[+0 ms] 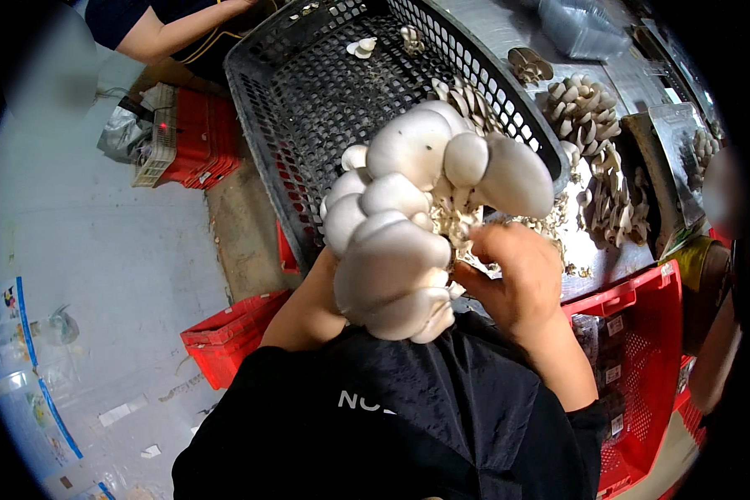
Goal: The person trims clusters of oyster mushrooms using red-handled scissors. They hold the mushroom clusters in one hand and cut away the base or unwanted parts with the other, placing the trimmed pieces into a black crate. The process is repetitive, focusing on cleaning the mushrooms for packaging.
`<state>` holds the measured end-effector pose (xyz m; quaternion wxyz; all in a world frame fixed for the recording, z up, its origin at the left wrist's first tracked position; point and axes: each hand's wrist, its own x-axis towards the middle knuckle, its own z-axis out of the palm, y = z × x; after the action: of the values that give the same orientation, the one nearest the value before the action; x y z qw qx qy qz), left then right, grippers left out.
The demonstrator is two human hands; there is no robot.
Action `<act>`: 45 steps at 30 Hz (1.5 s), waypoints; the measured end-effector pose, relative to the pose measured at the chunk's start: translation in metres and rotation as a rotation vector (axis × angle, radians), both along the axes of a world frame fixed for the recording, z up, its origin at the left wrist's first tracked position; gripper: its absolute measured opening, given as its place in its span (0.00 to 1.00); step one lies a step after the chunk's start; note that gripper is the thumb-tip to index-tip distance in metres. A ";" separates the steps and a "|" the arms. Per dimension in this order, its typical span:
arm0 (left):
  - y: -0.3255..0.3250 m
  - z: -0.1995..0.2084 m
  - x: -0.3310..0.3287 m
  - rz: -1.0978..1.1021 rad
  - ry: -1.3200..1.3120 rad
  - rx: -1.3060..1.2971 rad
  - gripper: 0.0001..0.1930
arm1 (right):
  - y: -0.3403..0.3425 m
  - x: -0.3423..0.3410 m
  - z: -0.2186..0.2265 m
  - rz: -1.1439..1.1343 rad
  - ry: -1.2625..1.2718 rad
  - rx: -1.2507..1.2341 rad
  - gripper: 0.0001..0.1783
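Note:
A large cluster of pale grey oyster mushrooms (396, 254) is held up in front of my chest, over the near end of a black perforated crate (262, 150). My left hand (327, 271) reaches under the cluster from the left and bears it; its fingers are hidden behind the caps. At the cluster's stem base (454, 218), my right hand (517, 267) has its fingers bent and drawn together. Whatever lies between those fingers is too small or too covered to make out. Inside the crate are a few smaller mushroom pieces (362, 47).
On the metal table to the right lie more oyster mushroom clusters (582, 112) and scattered trimmings. A clear plastic tray stack (583, 29) stands at the back. Red crates (642, 375) flank me low on both sides. Another person's arm (171, 33) shows at the far left.

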<state>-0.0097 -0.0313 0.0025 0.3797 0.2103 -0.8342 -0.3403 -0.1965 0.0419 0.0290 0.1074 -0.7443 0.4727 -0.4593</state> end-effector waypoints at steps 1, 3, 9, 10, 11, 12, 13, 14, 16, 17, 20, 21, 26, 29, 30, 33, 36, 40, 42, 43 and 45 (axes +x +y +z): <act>-0.001 0.000 0.000 -0.006 0.007 0.030 0.27 | -0.004 0.001 0.013 -0.002 0.007 0.076 0.25; -0.003 0.000 -0.002 -0.018 0.013 0.095 0.28 | -0.004 -0.001 0.019 -0.001 0.077 0.263 0.30; -0.015 -0.001 -0.031 -0.169 0.038 0.491 0.30 | 0.004 -0.030 -0.005 -0.047 0.104 0.141 0.24; -0.015 0.000 -0.039 -0.192 0.041 0.578 0.30 | 0.005 -0.036 -0.009 -0.063 0.084 0.083 0.23; -0.016 0.001 -0.049 -0.215 0.041 0.665 0.31 | 0.006 -0.043 -0.009 -0.106 0.093 0.084 0.17; -0.018 0.003 -0.060 -0.240 0.045 0.756 0.31 | 0.004 -0.054 -0.019 -0.044 0.063 0.106 0.14; -0.020 0.002 -0.074 -0.283 0.044 0.848 0.32 | 0.006 -0.059 -0.027 -0.099 -0.017 0.070 0.13; -0.021 0.000 -0.089 -0.320 0.042 0.925 0.32 | 0.007 -0.065 -0.031 -0.154 -0.095 0.031 0.13; -0.022 -0.002 -0.116 -0.385 0.028 1.067 0.33 | 0.013 -0.081 -0.027 -0.202 -0.200 0.051 0.13; -0.022 -0.003 -0.127 -0.407 0.022 1.118 0.33 | 0.016 -0.088 -0.027 -0.221 -0.261 0.060 0.13; -0.021 0.011 -0.152 -0.517 0.073 1.259 0.34 | 0.036 -0.126 -0.038 -0.335 -0.569 0.193 0.11; -0.020 0.020 -0.159 -0.575 0.113 1.310 0.33 | 0.041 -0.138 -0.055 -0.434 -0.800 0.208 0.09; -0.019 0.016 -0.171 -0.444 0.077 1.527 0.27 | 0.036 -0.170 -0.121 -0.511 0.240 0.257 0.09; -0.013 0.015 -0.171 -0.254 -0.066 1.183 0.27 | 0.031 -0.150 -0.057 -0.520 -0.378 0.388 0.07; -0.015 0.003 -0.169 -0.270 -0.125 0.991 0.27 | 0.029 -0.144 -0.034 -0.435 -0.616 0.445 0.09; -0.029 -0.040 -0.148 -0.384 -0.217 0.534 0.23 | 0.009 -0.128 0.001 -0.152 -0.667 0.456 0.15; -0.060 -0.027 -0.157 -0.365 -0.007 -0.291 0.20 | 0.002 -0.128 0.006 -0.094 -0.647 0.615 0.14; -0.059 -0.026 -0.147 -0.231 0.035 -0.455 0.20 | 0.000 -0.118 0.008 -0.189 -0.540 0.538 0.11; -0.054 -0.032 -0.139 -0.176 -0.008 -0.341 0.21 | -0.002 -0.112 0.007 -0.226 -0.509 0.484 0.10; -0.051 -0.035 -0.136 -0.155 -0.030 -0.280 0.22 | -0.001 -0.108 0.003 -0.232 -0.589 0.441 0.09; -0.050 -0.035 -0.129 -0.148 -0.039 -0.177 0.22 | 0.002 -0.102 -0.002 -0.246 -0.746 0.353 0.07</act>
<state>-0.1389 -0.0814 -0.0326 0.3541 0.1203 -0.8814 -0.2884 -0.2982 0.0438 0.0265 0.3411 -0.4355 0.5581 -0.6185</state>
